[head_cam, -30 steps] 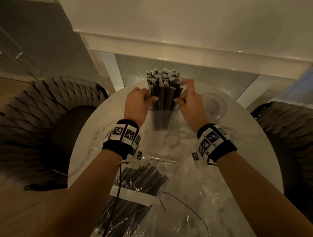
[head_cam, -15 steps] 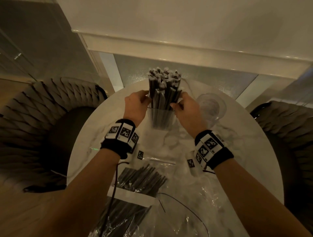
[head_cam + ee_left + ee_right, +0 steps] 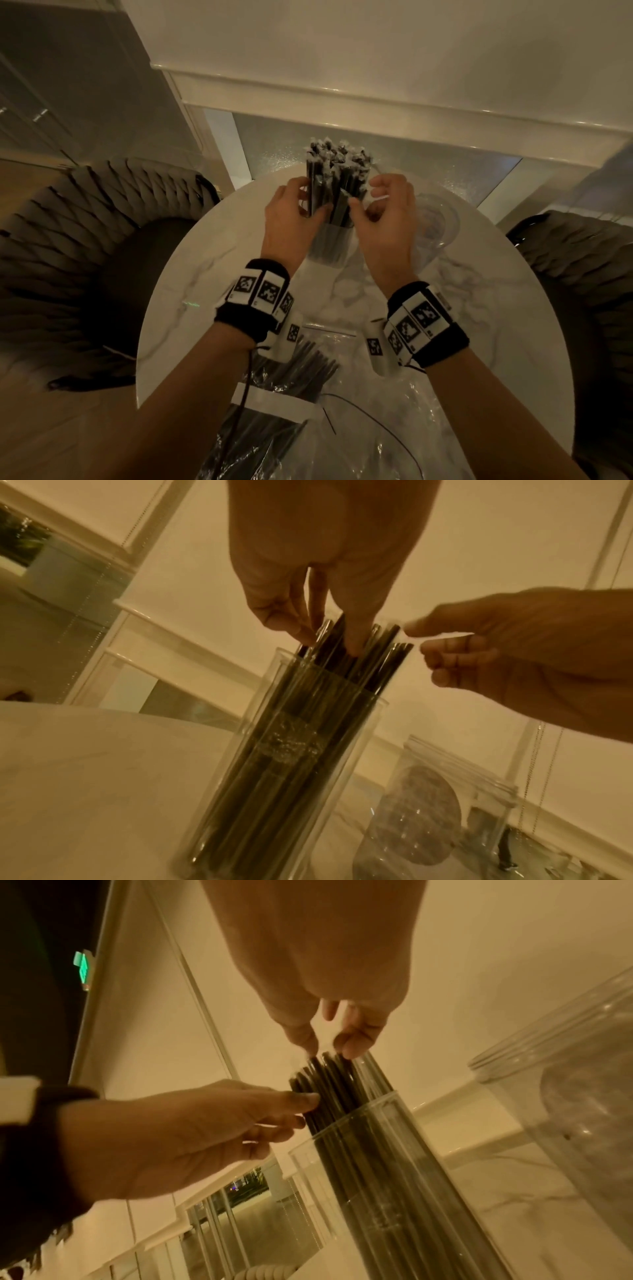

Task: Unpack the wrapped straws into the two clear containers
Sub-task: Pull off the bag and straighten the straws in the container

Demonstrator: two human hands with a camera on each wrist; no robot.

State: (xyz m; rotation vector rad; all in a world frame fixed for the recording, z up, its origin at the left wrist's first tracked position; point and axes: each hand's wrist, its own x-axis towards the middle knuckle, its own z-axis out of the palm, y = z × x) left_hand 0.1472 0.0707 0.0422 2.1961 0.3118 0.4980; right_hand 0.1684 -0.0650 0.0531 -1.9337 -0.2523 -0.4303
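the wrapped straws (image 3: 337, 178) stand upright in the tall clear container (image 3: 329, 243), between both hands. the left hand (image 3: 291, 219) grasps the bundle's left side. the right hand (image 3: 387, 219), nearer the second clear container (image 3: 442, 222), touches the straws with its thumb, but i cannot tell whether it pinches any.

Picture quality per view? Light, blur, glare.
Head view: dim, warm light; black wrapped straws reasonably sharp, faint sheen on the crumpled clear plastic bag. Left wrist view: yellow cast, right hand smeared by motion blur, glints on the tall clear container. Right wrist view: heavily tilted, soft throughout; the wide clear jar near the lens is out of focus.
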